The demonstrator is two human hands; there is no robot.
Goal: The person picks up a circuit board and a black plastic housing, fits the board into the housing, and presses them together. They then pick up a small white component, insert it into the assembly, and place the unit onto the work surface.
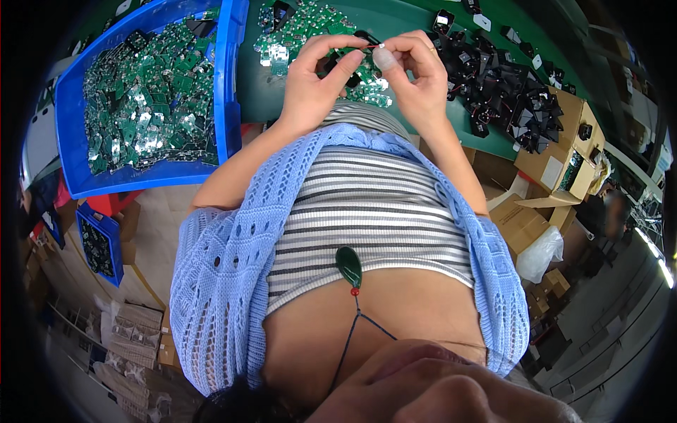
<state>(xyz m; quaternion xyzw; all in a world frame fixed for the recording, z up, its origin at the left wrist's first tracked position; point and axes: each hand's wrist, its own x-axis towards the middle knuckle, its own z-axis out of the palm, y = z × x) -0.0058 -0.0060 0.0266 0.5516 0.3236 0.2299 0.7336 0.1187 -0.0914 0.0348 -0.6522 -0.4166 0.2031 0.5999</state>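
Both hands meet over the near edge of a green work table (261,95). Between thumb and forefinger, my left hand (316,83) pinches a thin red wire (371,47). A small white connector (381,46) at the wire's end sits at the fingertips of my right hand (422,79), which are closed on it. Just beyond the left fingertips shows a black part (364,34), partly hidden; whether the wire joins it I cannot tell. Loose green circuit boards (300,28) lie behind and beneath my hands.
A large blue bin (227,77) full of circuit boards stands at left. Black housings with red wires (511,92) are heaped on the table at right. An open cardboard box (539,169) stands beyond them. Lower left is a smaller blue crate (117,240) holding dark parts.
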